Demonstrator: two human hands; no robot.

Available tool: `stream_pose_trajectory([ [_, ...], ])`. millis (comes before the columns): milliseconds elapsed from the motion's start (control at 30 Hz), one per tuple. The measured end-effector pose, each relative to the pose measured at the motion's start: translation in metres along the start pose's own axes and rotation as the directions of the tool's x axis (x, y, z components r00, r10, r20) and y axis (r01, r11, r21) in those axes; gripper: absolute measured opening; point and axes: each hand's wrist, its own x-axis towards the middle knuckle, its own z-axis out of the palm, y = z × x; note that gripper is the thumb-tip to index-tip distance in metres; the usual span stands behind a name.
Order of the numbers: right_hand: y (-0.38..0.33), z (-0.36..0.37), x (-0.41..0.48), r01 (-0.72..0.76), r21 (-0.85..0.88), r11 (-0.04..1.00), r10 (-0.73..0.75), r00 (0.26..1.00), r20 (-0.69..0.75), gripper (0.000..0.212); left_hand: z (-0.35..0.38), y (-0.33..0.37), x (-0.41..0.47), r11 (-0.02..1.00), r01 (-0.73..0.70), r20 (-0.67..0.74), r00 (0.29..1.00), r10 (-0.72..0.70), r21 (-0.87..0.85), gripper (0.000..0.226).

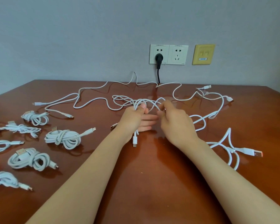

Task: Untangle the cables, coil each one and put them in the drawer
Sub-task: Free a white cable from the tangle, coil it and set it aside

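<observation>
My left hand (136, 120) holds several loops of a white cable (140, 102) under its thumb, and that cable's plug end (135, 140) hangs below the palm. My right hand (174, 120) pinches a strand of the same cable just to the right of the loops. More loose white cables (94, 88) trail across the brown table (152, 167) towards the wall and to the right (217, 113). Several coiled white cables (63, 138) lie in a group at the left. No drawer is in view.
A black plug (159, 58) sits in a white wall socket (178, 54), its cord dropping behind the table. A yellow wall plate (203, 54) is to its right. A loose cable with an orange-tipped plug (247, 151) lies at the right.
</observation>
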Motion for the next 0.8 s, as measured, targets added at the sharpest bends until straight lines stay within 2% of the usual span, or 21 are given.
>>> stream_pose_trajectory([
  [133, 0.002, 0.006, -0.001, -0.041, 0.051, 0.998, 0.039, 0.999, 0.031, 0.012, 0.007, -0.002, -0.002, 0.997, -0.047, -0.028, 0.999, 0.045, -0.055, 0.032],
  [300, 0.006, 0.009, 0.0, -0.049, 0.078, 0.996, 0.042, 0.995, 0.089, 0.009, 0.014, -0.006, -0.003, 0.989, -0.099, 0.019, 0.995, 0.102, -0.113, 0.025],
  [433, 0.004, 0.01, -0.002, 0.007, 0.038, 0.999, -0.012, 0.994, 0.108, 0.009, 0.015, -0.008, -0.002, 0.996, -0.081, -0.056, 0.995, 0.078, -0.044, 0.017],
  [667, -0.001, 0.009, -0.002, 0.007, 0.018, 1.0, -0.01, 0.992, 0.127, 0.01, 0.016, -0.009, 0.002, 0.99, -0.091, -0.137, 0.985, 0.105, 0.106, 0.036],
  [733, -0.003, 0.009, -0.003, 0.02, 0.01, 1.0, -0.021, 0.991, 0.135, 0.011, 0.015, -0.009, 0.005, 0.993, -0.085, -0.166, 0.981, 0.097, 0.077, 0.036],
  [800, -0.006, 0.007, -0.004, 0.047, -0.022, 0.999, -0.043, 0.989, 0.143, 0.021, 0.013, -0.006, 0.006, 0.998, -0.063, -0.206, 0.977, 0.057, -0.024, 0.033],
])
